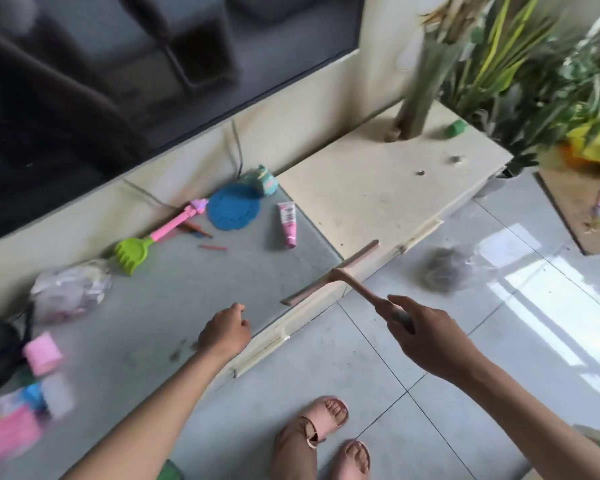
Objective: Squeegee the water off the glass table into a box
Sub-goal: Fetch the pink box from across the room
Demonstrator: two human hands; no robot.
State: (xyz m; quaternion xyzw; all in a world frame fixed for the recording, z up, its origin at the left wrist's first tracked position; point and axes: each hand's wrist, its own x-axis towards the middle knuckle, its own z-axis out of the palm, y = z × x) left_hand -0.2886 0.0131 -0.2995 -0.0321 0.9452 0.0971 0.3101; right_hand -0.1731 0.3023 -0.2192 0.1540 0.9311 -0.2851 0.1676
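Observation:
My right hand (pixel 426 336) grips the handle of a pinkish-brown squeegee (pixel 329 273), forefinger stretched along it. The squeegee's blade hangs over the front right corner of the grey glass table top (pixel 194 289), whether it touches the glass I cannot tell. My left hand (pixel 226 329) hovers with loosely curled fingers over the glass near its front edge and holds nothing. No box shows clearly in this blurred view.
On the glass lie a pink tube (pixel 288 223), a blue round mat (pixel 232 207), a green and pink toy rake (pixel 153 242), a plastic bag (pixel 70 289) and a pink cup (pixel 42 353). A cream cabinet top (pixel 378 188) adjoins right, plants (pixel 520 64) beyond. My sandalled feet (pixel 326 441) stand on tiles.

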